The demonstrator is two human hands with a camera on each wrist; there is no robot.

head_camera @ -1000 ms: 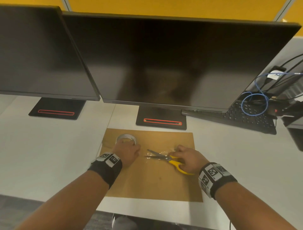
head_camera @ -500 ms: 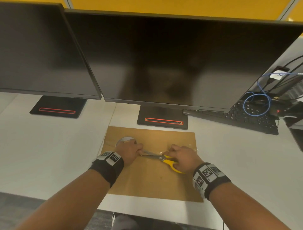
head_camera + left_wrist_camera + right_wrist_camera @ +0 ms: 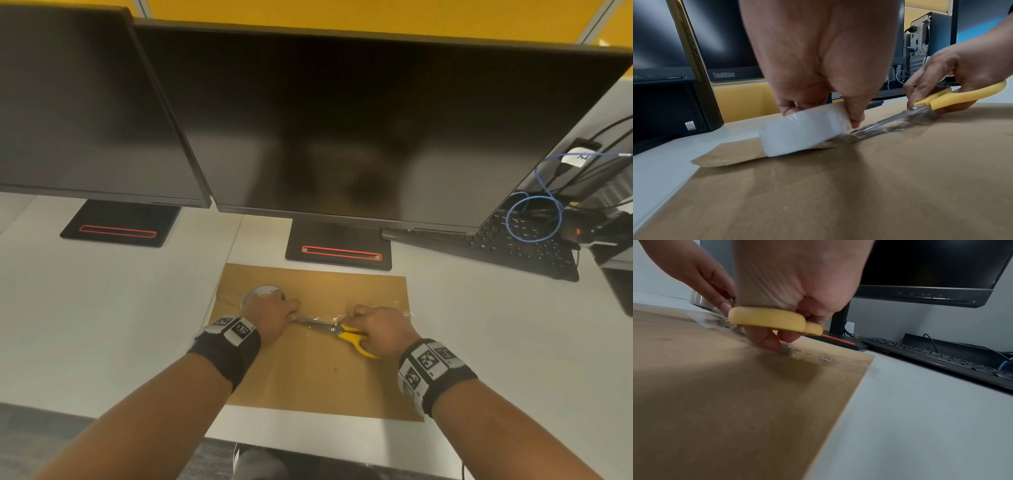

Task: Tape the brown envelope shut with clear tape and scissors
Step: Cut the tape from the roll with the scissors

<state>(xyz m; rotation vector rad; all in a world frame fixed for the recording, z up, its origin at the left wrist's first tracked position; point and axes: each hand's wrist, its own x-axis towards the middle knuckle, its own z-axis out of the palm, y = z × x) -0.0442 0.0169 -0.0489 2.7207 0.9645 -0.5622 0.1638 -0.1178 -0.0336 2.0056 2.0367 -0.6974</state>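
Head overhead; wrists low, close, facing inward.

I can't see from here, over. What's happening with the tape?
Left hand holds tape roll. Right hand grips scissors, blades at tape. Envelope flat. Nothing blocking.
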